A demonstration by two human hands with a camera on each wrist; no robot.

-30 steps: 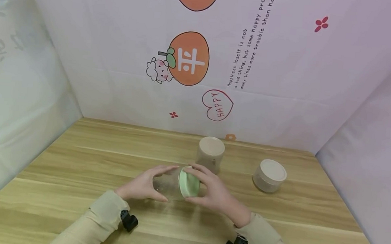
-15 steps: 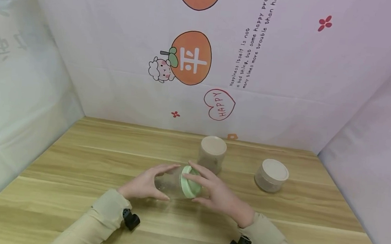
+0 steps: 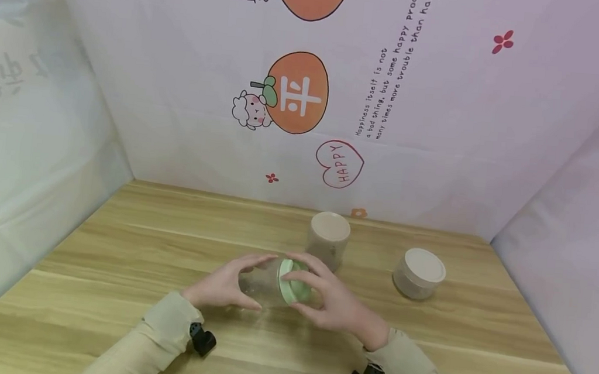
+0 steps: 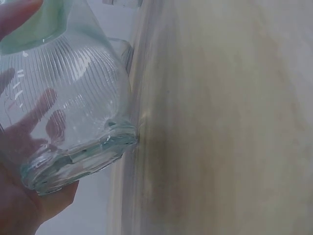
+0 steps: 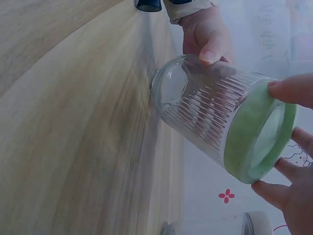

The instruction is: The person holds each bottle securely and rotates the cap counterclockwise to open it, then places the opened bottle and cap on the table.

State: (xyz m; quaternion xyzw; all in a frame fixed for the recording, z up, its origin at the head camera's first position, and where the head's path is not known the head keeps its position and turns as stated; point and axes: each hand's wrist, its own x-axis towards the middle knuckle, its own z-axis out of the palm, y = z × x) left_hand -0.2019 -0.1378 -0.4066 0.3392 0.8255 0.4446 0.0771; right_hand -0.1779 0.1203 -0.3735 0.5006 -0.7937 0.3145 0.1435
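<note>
A clear ribbed glass jar (image 3: 262,283) with a light green lid (image 3: 299,291) lies tilted over the table in the head view, its lid end toward the right. My left hand (image 3: 223,285) grips the glass body near the base, thumb on the near side. My right hand (image 3: 340,306) holds the lid, fingers and thumb spread round its rim. In the right wrist view the lid (image 5: 239,134) sits on the jar's mouth, and fingertips press its edge. The jar's thick base (image 4: 80,164) shows in the left wrist view. I see nothing inside the glass.
Behind the hands stands a taller clear jar with a pale lid (image 3: 330,227). A short, wide jar with a white lid (image 3: 422,267) is farther right. The wooden table (image 3: 114,254) meets printed white cloth walls (image 3: 189,114) at the back and sides.
The right hand's fingers have shifted slightly round the lid. The jar and left hand stay almost in place, while the head view has drifted a little.
</note>
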